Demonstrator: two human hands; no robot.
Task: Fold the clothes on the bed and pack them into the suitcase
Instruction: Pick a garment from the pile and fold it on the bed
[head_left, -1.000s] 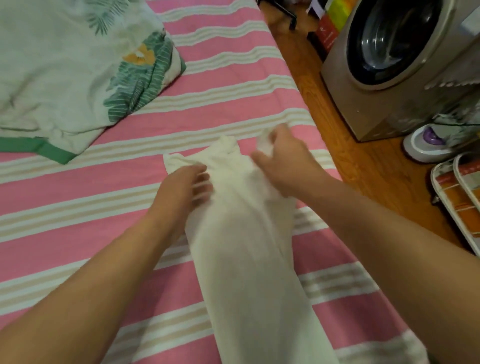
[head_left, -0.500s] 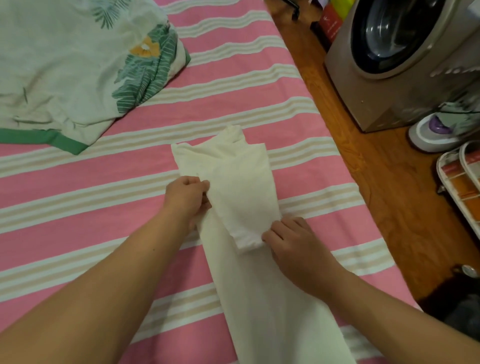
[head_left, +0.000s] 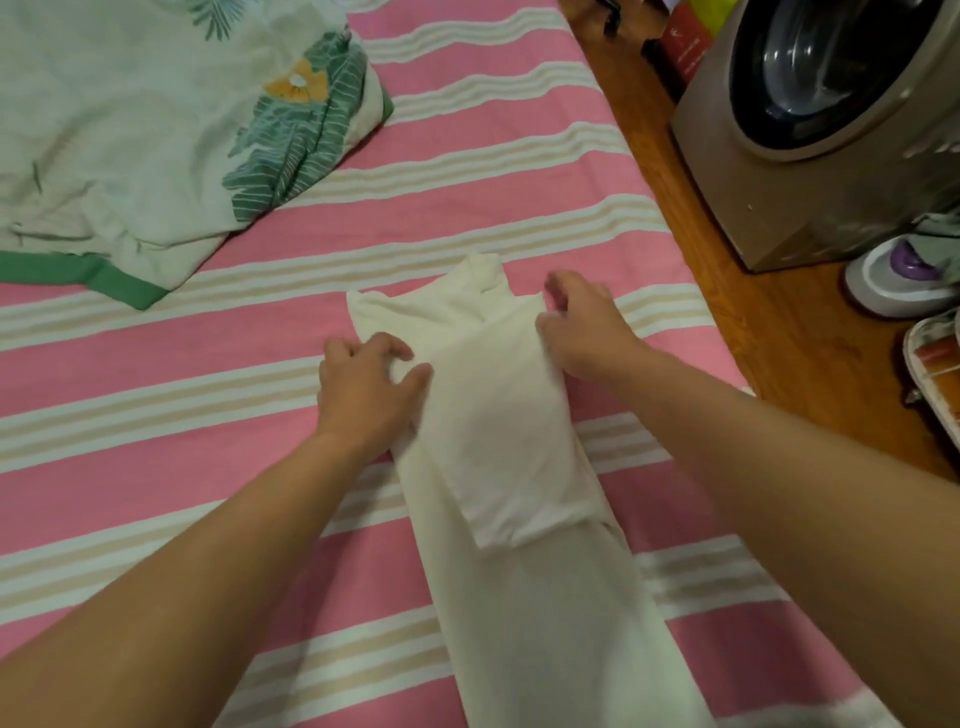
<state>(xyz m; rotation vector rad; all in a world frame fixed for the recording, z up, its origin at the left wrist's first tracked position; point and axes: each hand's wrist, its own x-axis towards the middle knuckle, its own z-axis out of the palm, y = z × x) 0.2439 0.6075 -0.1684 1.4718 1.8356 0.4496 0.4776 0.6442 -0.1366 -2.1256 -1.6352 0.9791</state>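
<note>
So the long cream-white cotton garment (head_left: 524, 561) is lying lengthwise on the pink bed with beige and white stripes (head_left: 156, 426), close to its right edge, running from mid-bed down toward the near edge. Its top part is sitting doubled back over itself as a smaller rectangular flap. The left hand (head_left: 366, 395) is resting on the garment's left side, fingers (head_left: 395, 345) curled and pinching a bit of the cloth next to the flap. The right hand (head_left: 584, 327) is sitting at the flap's upper right corner with bent fingers gripping the fabric edge there. A pale leaf-print quilt with green trim (head_left: 156, 130) is bunched at the bed's far left corner, well apart from the garment. A tan front-loading washing machine (head_left: 831, 130) is standing on the wooden floor (head_left: 779, 364) off the bed's right edge.
</note>
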